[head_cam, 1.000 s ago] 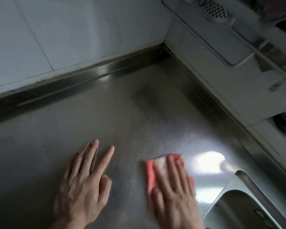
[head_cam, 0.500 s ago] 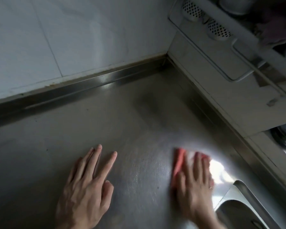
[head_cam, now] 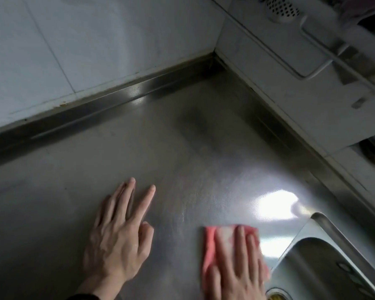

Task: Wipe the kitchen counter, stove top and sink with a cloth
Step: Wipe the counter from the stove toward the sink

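Right hand: the right hand lies flat at the near right, palm down, fingers stretched forward and slightly spread on top of the cloth, pressing it to the metal rather than gripping it.
Cloth: the pink cloth, with a paler patch in its middle, lies spread on the counter under the right hand; its left and far edges show past the fingers, and its right edge is just beside the sink rim.
Left hand: the left hand rests palm down on bare metal to the left of the cloth, apart from it, fingers extended and loose, thumb tucked in, grasping nothing.
Sink: the sink opens at the near right corner, its raised steel rim curving beside the cloth.
Counter: the stainless counter runs from the hands to the far corner, with a bright glare patch just beyond the cloth.
Upstand: a steel upstand edges the counter along the far left.
Wall: white tiled wall rises behind it.
Rack: a white wire rack hangs on the far right wall.
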Motion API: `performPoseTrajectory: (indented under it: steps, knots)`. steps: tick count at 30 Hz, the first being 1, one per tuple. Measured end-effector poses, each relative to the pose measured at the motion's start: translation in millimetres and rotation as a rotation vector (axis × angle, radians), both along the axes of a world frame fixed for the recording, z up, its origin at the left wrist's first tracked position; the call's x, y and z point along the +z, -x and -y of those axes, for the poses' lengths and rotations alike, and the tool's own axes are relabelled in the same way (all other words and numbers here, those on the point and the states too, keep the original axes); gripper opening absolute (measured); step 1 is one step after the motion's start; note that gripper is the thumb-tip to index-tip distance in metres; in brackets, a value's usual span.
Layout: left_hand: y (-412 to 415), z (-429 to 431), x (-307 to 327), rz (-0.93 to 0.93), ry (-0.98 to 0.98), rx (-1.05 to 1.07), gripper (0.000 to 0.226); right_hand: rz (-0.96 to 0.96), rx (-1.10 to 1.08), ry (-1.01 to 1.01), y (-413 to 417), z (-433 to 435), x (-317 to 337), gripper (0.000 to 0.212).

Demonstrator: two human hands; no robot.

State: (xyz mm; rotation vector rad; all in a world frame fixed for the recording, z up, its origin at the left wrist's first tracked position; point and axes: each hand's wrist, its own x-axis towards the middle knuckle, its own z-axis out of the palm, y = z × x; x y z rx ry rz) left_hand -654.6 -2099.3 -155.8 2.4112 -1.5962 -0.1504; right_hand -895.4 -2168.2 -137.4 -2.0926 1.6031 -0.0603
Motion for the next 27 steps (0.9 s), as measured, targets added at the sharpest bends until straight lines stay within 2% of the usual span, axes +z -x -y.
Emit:
performPoseTrajectory:
  steps: [1, 3, 8, 11, 13, 15, 20, 25, 27]
  knots:
    - [0.2, -0.2, 0.0, -0.002, -0.007, -0.003, 0.073, -0.054, 0.024, -0.078, 6.1, 15.1, 13.5, 0.068]
    - [1.4, -0.4, 0.8, -0.005, -0.023, -0.003, 0.072, -0.231, 0.000, 0.077, 44.9, 63.1, 19.4, 0.069]
    - [0.3, -0.1, 1.1, -0.001, -0.048, -0.018, 0.072, -0.218, -0.383, 0.020, 87.4, 168.4, 1.6, 0.061]
    - [0.7, -1.4, 0.0, -0.002, -0.027, -0.012, 0.072, -0.236, -0.466, 0.032, 83.2, 167.8, -2.4, 0.058]
    - [-0.1, -1.2, -2.6, 0.001, -0.016, -0.023, 0.072, -0.273, -0.425, 0.105, 71.4, 143.6, -3.0, 0.059]
    - [0.1, -1.1, -3.8, 0.003, -0.020, -0.030, 0.072, -0.259, -0.330, 0.079, 54.9, 100.1, 2.2, 0.061]
    - [2.0, -9.8, 12.5, -0.089, -0.035, -0.107, 0.071, -0.209, -0.065, 0.125, 6.5, -65.0, 5.2, 0.065]
    - [32.2, -29.1, 35.3, -0.225, 0.083, -0.330, 0.072, -0.154, -0.089, 0.122, -38.2, -186.3, -0.4, 0.070]
    - [62.5, -34.9, 41.1, -0.294, 0.071, -0.461, 0.074, -0.153, -0.138, 0.135, -49.2, -214.7, -0.9, 0.071]
